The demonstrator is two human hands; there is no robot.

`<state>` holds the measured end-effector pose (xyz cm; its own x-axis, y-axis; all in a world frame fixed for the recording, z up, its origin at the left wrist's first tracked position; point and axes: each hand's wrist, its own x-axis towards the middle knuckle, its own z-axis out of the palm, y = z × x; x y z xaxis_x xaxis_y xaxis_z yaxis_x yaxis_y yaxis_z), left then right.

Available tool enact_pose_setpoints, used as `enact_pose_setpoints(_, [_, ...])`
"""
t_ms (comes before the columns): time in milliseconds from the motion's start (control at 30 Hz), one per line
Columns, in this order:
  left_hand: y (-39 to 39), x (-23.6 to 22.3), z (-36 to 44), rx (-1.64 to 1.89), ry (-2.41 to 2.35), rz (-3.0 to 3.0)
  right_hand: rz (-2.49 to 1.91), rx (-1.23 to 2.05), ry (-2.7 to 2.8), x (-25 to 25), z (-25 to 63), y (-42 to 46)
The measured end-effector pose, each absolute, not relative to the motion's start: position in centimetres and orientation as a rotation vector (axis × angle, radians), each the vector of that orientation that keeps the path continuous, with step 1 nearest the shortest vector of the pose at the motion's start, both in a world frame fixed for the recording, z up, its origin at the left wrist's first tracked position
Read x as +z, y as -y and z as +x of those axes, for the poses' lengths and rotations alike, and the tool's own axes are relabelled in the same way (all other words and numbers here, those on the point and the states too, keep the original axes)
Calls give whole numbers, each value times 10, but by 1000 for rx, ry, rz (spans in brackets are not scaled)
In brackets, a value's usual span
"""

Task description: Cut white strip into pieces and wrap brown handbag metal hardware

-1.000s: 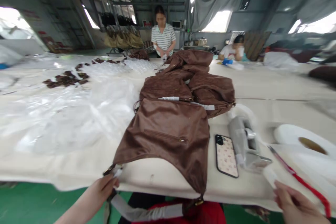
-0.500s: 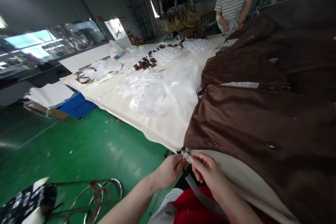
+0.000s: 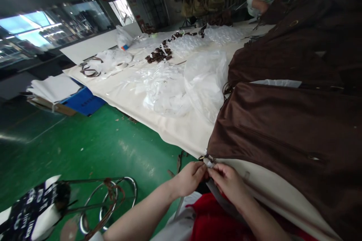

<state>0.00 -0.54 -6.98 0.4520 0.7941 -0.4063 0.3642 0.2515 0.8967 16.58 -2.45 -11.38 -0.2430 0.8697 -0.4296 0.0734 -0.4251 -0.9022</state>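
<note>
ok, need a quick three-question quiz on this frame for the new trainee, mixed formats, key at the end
1. Multiple choice: seen from the camera, where is the nearest brown bag relative to the heap of clear plastic?
a) to its left
b) to its right
c) underneath it

2. True or false: the left hand and right hand have their fingers close together, by a corner of that bag.

3. Fill in the colour: the floor is ____.

Key: 1 b; 2 true; 3 green.
</note>
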Motion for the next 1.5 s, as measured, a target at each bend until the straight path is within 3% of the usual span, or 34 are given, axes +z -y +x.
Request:
enact_pose_setpoints(300, [-3, -85, -10, 245, -900, 489, -1275, 1863, 1091, -124, 168, 31])
enact_pose_setpoints(567, [4, -86, -14, 172, -657, 266, -1325, 1757, 1244, -129, 158, 22])
enact_pose_setpoints(733, [17, -87, -1, 213, -794, 535, -1440, 1636, 1327, -132, 157, 13])
enact_pose_setpoints(900, [18, -79, -2, 383, -1228, 1652, -1529, 1631, 1257, -125, 166, 23])
enact_pose_setpoints(1067, [21, -75, -8, -54, -1315, 2456, -1463, 1839, 1005, -108, 169, 32])
enact_pose_setpoints(1267, [25, -75, -5, -203, -1270, 2572, -1436, 1847, 1068, -104, 161, 35])
enact_pose_setpoints(1500, [28, -84, -9, 251, -1353, 2133, -1300, 1817, 917, -115, 158, 46])
